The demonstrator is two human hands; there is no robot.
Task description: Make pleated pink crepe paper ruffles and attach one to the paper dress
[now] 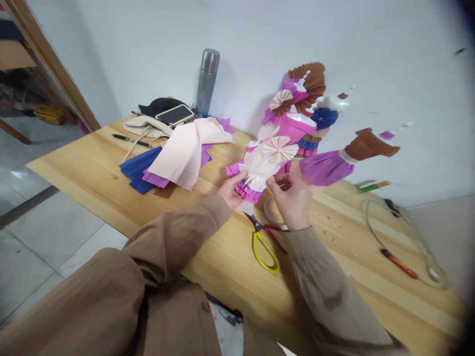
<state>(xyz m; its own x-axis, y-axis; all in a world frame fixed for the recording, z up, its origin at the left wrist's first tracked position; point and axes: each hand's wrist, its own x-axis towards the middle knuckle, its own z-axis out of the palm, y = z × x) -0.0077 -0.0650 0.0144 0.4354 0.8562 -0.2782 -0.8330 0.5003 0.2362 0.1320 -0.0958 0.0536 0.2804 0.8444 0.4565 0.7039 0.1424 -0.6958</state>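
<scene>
A crepe paper doll dress [261, 165], cream with pink and purple ruffles and a fan rosette, is held above the wooden table [230, 257]. My left hand [230, 190] grips its lower left ruffles, fingers closed on the paper. My right hand [291, 198] pinches the dress's right side, close to a purple paper sleeve with a brown cuff [336, 160]. Both arms wear brown sleeves. Directly below my hands lie yellow and red handled scissors [265, 242] and a roll of tape [272, 212].
A finished paper doll [300, 106] leans on the white wall. Sheets of cream, purple and blue crepe paper [174, 158] lie at the left. Behind them are a phone [174, 114] on a bag, a steel flask [207, 81] and a pen [131, 140]. A wire and red tool [401, 264] lie at right.
</scene>
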